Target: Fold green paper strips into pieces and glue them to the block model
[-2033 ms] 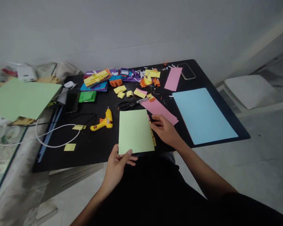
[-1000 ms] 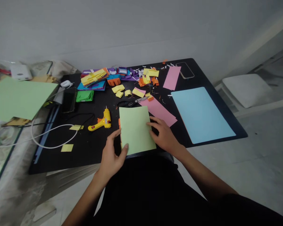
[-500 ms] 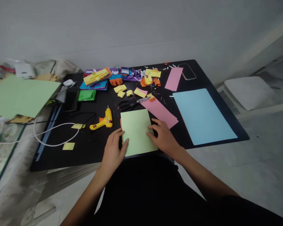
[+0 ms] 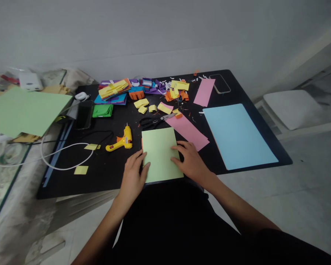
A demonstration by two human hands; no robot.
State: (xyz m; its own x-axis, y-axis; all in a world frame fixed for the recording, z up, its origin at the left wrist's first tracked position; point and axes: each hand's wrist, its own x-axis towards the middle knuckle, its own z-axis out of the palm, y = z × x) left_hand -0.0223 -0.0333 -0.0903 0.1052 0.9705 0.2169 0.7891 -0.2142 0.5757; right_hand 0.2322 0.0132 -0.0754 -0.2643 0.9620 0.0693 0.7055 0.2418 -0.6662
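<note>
A light green sheet of paper point(image 4: 160, 154) lies at the front edge of the black table. My left hand point(image 4: 134, 172) rests on its left edge, thumb and fingers apart. On the opposite edge, my right hand point(image 4: 191, 159) touches the paper with fingers spread. Slivers of orange show under the sheet's left side; what lies beneath is mostly hidden. Left of the sheet is a yellow glue gun point(image 4: 121, 140). Black-handled scissors point(image 4: 154, 120) lie just beyond it, partly over a pink paper strip point(image 4: 190, 132).
Blue sheets point(image 4: 238, 136) lie on the table's right. Paper scraps point(image 4: 176, 95) and folded coloured papers point(image 4: 113, 92) spread along the back. A white cable point(image 4: 63, 169) loops at left near a phone point(image 4: 84, 115). Another green sheet point(image 4: 24, 110) lies far left; a white stool point(image 4: 291, 108) stands right.
The view has shifted very slightly. Both hands stay at the sides of the green paper, with the right fingers a touch further in over it.
</note>
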